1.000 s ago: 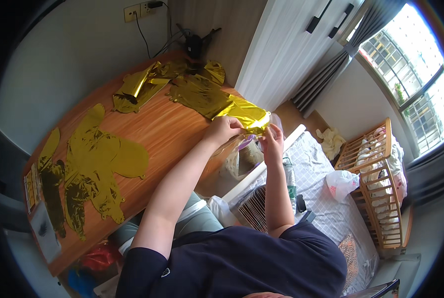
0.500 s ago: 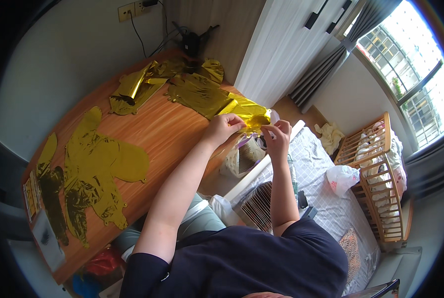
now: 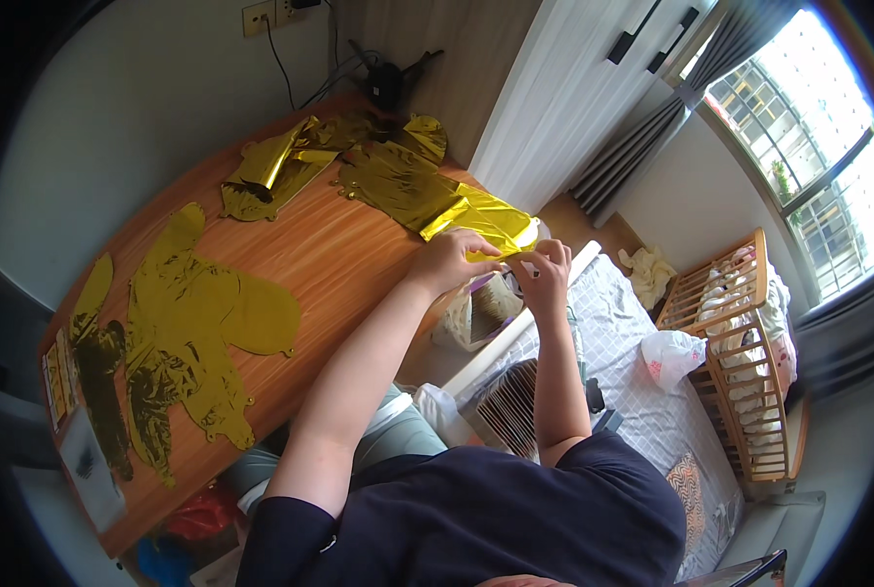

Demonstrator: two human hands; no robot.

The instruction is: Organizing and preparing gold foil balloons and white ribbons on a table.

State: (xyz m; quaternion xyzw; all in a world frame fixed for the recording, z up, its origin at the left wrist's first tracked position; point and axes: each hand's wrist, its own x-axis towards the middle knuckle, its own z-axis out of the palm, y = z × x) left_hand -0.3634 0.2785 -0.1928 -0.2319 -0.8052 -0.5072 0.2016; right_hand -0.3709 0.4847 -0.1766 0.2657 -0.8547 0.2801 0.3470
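Note:
A shiny, deflated gold foil balloon (image 3: 494,221) hangs partly over the right end of the wooden table. At its near edge, my left hand (image 3: 449,260) is closed in a pinch on the foil. My right hand (image 3: 547,274) pinches close beside it, its thumb and forefinger bent together at the same edge. The fingertips nearly meet; the exact bit of foil between them is too small to make out. Farther back, the crinkled gold foil (image 3: 398,181) continues flat along the table.
Another flat gold foil balloon (image 3: 197,323) lies on the table (image 3: 334,259) at left, with a folded one (image 3: 271,171) at the back. A black router (image 3: 386,86) stands in the far corner. Right of the table are a bag (image 3: 466,318), a bed (image 3: 643,411) and a wooden crib (image 3: 750,372).
My hands have drawn closer together at the foil's edge, the left moving slightly right. The foil beyond them lies flatter and brighter. The whole view has shifted a little.

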